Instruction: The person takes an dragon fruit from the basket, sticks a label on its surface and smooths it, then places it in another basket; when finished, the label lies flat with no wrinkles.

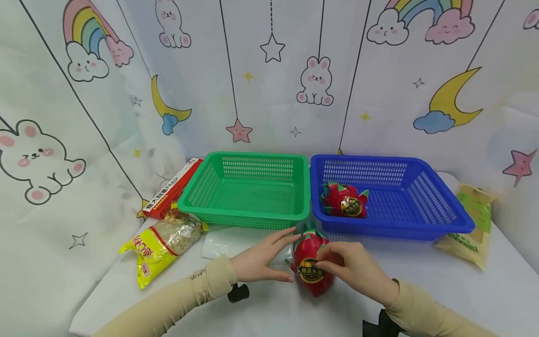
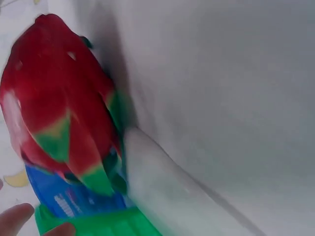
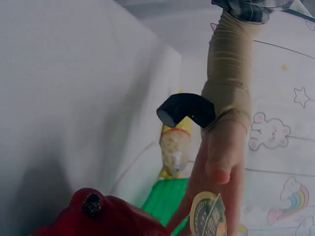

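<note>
A red dragon fruit (image 1: 310, 248) with green-tipped scales lies on the white table in front of the two baskets. It also fills the left side of the left wrist view. My right hand (image 1: 358, 269) pinches the edge of a round black-and-gold label (image 1: 311, 276) at the fruit's front. In the right wrist view the label (image 3: 207, 216) stands up beside the red fruit (image 3: 103, 216); whether any of it is stuck down is hidden. My left hand (image 1: 265, 257) is spread at the fruit's left, fingers extended and holding nothing.
Behind stand a green basket (image 1: 244, 217) and a blue basket (image 1: 387, 229), which holds another labelled dragon fruit (image 1: 345, 200). At left are a yellow snack bag (image 1: 164, 243) and a red box (image 1: 172, 189). A clear plastic sheet (image 1: 223, 243) lies in front; a beige-green packet (image 1: 471, 224) is at right.
</note>
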`<state>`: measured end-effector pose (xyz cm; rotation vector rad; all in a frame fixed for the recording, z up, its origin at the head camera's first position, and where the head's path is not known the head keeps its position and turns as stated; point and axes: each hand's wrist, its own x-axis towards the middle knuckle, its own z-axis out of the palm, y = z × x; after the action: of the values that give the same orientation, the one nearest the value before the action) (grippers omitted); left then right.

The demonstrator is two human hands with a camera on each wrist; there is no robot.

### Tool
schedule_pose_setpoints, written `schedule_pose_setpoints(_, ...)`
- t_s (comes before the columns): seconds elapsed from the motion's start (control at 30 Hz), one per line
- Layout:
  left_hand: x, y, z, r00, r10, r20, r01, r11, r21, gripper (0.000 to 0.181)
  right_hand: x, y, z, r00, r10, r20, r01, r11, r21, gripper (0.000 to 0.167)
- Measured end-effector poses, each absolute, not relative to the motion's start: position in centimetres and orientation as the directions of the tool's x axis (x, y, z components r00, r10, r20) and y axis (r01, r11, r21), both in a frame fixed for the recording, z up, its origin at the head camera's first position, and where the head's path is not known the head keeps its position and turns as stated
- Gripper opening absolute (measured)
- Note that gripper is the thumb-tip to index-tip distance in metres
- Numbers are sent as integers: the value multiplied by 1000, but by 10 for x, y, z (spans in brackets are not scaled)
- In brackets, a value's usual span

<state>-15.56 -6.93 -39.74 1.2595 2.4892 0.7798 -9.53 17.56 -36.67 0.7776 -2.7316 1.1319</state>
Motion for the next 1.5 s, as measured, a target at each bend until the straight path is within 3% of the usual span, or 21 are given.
schedule_pose_setpoints(0.27,-151,-49,-400,-563,826,-14,643,449,621,85,-94,177,-376,-870,-434,232,-468,586,-662,19)
schedule_pose_setpoints(0.63,-149,-38,-408,-601,799,29,605,430,670,75,-93,175,-383,-900,-369,234,-428,638,-640,29)
schedule_pose_setpoints(1.17,-146,-33,-413,-630,759,164,662,416,623,64,-91,168,-392,-884,-326,335,-456,759,-464,35)
schedule_pose_setpoints(1.27,-147,-32,-414,-633,754,174,667,418,616,64,-91,165,-396,-871,-281,402,-450,786,-424,44)
schedule_pose_setpoints(1.37,-148,-31,-415,-639,747,186,666,416,619,65,-93,163,-400,-872,-240,427,-425,802,-419,62)
schedule_pose_setpoints(1.5,-149,-27,-414,-654,732,191,655,420,628,69,-96,162,-403,-913,-233,336,-379,791,-480,72)
